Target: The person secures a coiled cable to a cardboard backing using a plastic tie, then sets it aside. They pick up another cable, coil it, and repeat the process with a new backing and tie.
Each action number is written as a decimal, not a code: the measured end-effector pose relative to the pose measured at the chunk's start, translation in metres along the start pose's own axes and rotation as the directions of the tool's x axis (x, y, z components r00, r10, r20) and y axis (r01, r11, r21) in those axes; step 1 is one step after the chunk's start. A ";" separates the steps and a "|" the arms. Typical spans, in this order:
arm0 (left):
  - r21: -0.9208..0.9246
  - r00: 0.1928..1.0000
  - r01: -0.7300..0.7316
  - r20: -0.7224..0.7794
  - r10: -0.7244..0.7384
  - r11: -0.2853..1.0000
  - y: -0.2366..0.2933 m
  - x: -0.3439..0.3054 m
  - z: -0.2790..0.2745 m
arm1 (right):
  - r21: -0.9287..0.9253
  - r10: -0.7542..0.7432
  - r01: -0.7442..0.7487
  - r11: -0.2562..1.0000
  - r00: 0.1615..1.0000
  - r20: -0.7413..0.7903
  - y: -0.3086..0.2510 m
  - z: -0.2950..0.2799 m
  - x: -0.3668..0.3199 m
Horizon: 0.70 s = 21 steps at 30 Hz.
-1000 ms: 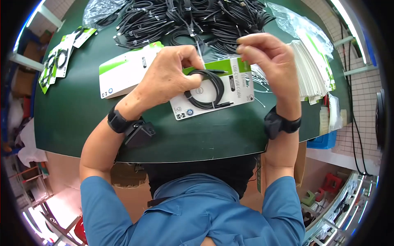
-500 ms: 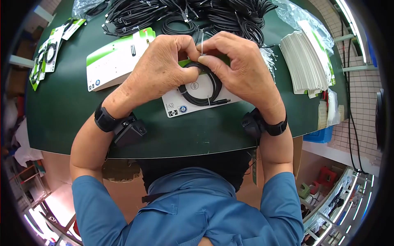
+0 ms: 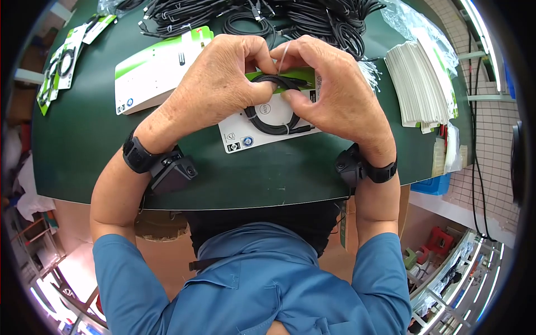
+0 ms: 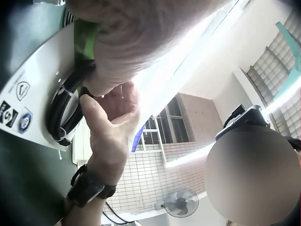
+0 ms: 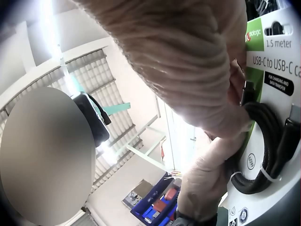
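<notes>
A coiled black USB-C cable [image 3: 272,130] lies against a white and green packaging card [image 3: 240,132], tilted above the table. My left hand [image 3: 220,78] grips the coil and the card's upper edge, its thumb inside the coil. My right hand [image 3: 343,92] holds the coil from the other side, thumb tip on the cable and forefinger curled behind the card's top edge. Between the two forefingers a thin white cable tie [image 3: 285,54] sticks up in a bend. In the right wrist view the coil [image 5: 268,155] shows its white ties, below the card's printed "USB-C to USB-C" text.
Black cables [image 3: 329,25] are heaped at the back of the green table [image 3: 245,184]. A pile of cards [image 3: 148,78] lies at left, another stack [image 3: 416,84] at right. Loose white ties [image 3: 371,75] lie beside the right hand. Finished-looking cards with cables [image 3: 66,61] sit far left.
My right hand has come in from the card's right end to its top middle, beside the left hand. Its thumb has since slid down from the tie onto the coil. The left hand keeps its grip.
</notes>
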<state>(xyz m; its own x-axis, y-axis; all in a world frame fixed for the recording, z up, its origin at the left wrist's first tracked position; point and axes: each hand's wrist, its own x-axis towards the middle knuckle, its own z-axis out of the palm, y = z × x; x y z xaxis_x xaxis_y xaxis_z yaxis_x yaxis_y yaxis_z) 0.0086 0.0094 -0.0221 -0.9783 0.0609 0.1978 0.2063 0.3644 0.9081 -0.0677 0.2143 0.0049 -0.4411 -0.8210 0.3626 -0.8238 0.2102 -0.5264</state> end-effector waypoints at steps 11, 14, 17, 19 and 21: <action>0.003 0.998 0.051 0.026 -0.051 0.999 0.003 -0.003 0.001 | 0.222 0.130 -0.109 0.969 0.988 -0.081 0.005 0.006 -0.002; 0.007 0.997 0.061 0.044 -0.061 0.998 0.002 -0.002 0.002 | 0.235 0.194 -0.163 0.958 0.974 -0.113 0.002 0.009 -0.002; -0.007 0.998 0.042 0.042 -0.042 0.999 0.000 -0.003 0.002 | 0.210 0.197 -0.167 0.963 0.972 -0.132 -0.001 0.010 -0.001; 0.015 0.988 0.099 0.116 -0.100 0.995 0.006 -0.003 -0.002 | 0.165 0.188 -0.163 0.973 0.971 -0.146 -0.003 0.009 -0.001; 0.028 0.980 0.128 0.153 -0.131 0.991 0.008 -0.003 -0.003 | 0.144 0.183 -0.162 0.976 0.971 -0.152 -0.003 0.011 -0.001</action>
<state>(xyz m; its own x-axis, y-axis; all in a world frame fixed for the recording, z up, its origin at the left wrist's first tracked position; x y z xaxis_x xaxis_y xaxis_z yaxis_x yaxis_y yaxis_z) 0.0132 0.0093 -0.0139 -0.9879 0.1539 0.0183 0.0785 0.3951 0.9153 -0.0612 0.2088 -0.0019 -0.6337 -0.6778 0.3728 -0.6819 0.2618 -0.6830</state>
